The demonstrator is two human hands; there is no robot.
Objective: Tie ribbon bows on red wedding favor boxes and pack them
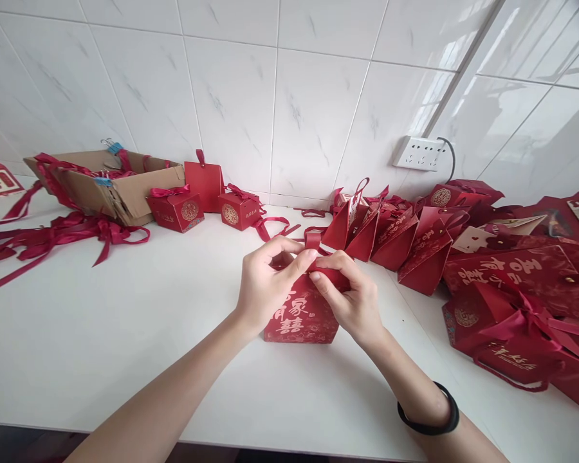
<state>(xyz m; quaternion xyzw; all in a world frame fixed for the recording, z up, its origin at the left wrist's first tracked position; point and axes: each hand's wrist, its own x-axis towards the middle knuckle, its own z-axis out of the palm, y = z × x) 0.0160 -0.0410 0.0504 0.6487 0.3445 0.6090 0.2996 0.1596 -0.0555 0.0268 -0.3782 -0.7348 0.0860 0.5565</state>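
Note:
A red gift box (313,318) with pale Chinese characters stands on the white table in front of me, with a short strap loop (312,240) sticking up at its top. My left hand (270,276) grips the upper left edge of the box, thumb and fingers pinched just below the loop. On the upper right edge, my right hand (350,292) pinches the box top with its thumb in front and fingers behind. Both thumbs nearly meet at the middle. The palms and fingers hide the box's sides and part of its lettering.
Behind on the left are a cardboard box (145,186) of ribbons with clips, loose red ribbons (72,238) and small red boxes (176,211). Several folded red gift boxes (388,238) and larger red bags (511,270) crowd the right. A power strip (419,153) is against the tiled wall.

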